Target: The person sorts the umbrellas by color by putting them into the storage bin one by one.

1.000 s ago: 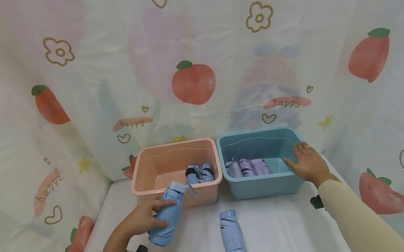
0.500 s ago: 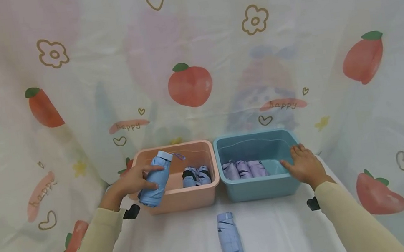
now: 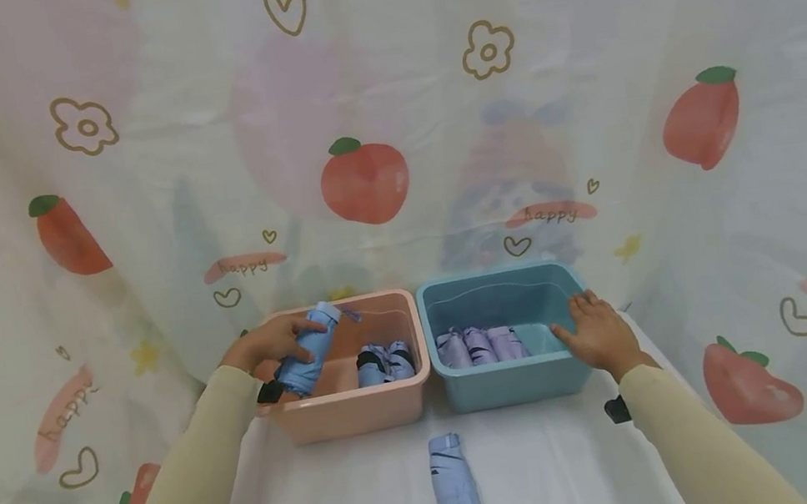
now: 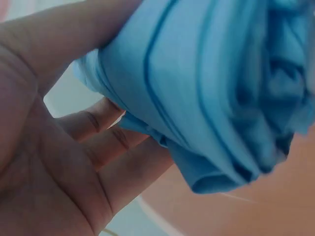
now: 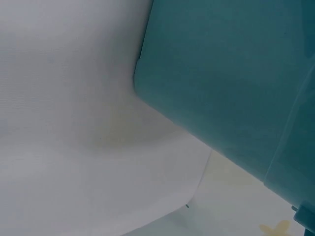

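Note:
A folded light-blue umbrella (image 3: pixel 308 360) is gripped in my left hand (image 3: pixel 274 341), tilted over the left part of the pink bin (image 3: pixel 351 410). Close up in the left wrist view, thumb and fingers wrap the umbrella's (image 4: pixel 182 83) pleated fabric. Two blue umbrellas (image 3: pixel 384 363) with dark bands lie in that bin's right side. My right hand (image 3: pixel 601 334) rests with extended fingers on the right rim of the teal bin (image 3: pixel 514 385); several purple umbrellas (image 3: pixel 479 346) lie inside it. Another folded blue umbrella (image 3: pixel 457 489) lies on the table in front.
The two bins stand side by side at the back of the white-covered table (image 3: pixel 551 469). A printed curtain (image 3: pixel 367 80) hangs behind them and along both sides. The teal bin's outer wall (image 5: pixel 221 83) fills much of the right wrist view.
My left hand has carried the blue umbrella from in front of the pink bin up and over into it. My right hand stays on the teal rim. The head view has shifted slightly.

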Available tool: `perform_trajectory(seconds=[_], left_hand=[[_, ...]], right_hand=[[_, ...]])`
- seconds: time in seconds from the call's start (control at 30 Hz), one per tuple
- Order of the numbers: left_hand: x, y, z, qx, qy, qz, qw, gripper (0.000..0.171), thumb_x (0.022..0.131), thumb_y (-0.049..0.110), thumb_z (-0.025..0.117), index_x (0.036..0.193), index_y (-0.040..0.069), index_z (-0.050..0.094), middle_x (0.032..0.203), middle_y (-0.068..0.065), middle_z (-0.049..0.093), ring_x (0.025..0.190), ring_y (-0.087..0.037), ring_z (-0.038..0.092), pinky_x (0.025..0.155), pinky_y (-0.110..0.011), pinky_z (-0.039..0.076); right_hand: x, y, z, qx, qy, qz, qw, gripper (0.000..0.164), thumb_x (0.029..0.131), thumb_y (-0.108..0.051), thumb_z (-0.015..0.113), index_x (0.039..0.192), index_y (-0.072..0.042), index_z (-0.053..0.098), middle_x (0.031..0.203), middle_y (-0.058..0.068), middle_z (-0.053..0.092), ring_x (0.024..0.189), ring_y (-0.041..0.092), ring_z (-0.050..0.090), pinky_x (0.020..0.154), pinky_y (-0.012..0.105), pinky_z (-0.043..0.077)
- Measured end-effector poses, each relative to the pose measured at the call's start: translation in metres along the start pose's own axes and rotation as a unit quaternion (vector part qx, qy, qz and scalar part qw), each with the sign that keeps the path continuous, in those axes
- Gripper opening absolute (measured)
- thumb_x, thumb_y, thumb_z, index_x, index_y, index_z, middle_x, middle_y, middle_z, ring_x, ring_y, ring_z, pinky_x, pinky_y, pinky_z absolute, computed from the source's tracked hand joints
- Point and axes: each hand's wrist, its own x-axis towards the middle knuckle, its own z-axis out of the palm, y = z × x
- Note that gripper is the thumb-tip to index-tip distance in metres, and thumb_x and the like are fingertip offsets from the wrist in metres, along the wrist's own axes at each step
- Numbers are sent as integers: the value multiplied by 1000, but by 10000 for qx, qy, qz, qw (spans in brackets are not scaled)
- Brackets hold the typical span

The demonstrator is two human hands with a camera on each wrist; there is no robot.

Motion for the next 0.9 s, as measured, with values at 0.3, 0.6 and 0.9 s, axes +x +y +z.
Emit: perform_trajectory(seconds=[0.3,0.6,0.9], left_hand=[[33,-13,13,1077,-628,-384,9914,51,80,16,81,128,25,67,148,-13,41,77,-17,53,59,-29,48],[41,-36,34,680,-921,-1217,9859,52,84,15,77,133,22,63,159,-13,21,61,-11,41,59,-35,48],[59,-62,48,677,-1291,-1306,9807,55,82,21,79,134,23,62,155,-13,29,104,-18,51,64,-27,49]], right_hand=[[-4,6,7,17,98,111,9999,87,99,-56,40,143,18,28,149,35,25,142,48,11,114,55,8],[-5,3,9,-1,101,27,9999,85,99,-56,40,143,17,30,149,34,28,142,47,12,114,54,8],[-4,0,3,-74,195,-108,9997,79,100,-49,43,143,17,31,148,34,31,142,48,13,114,54,9]])
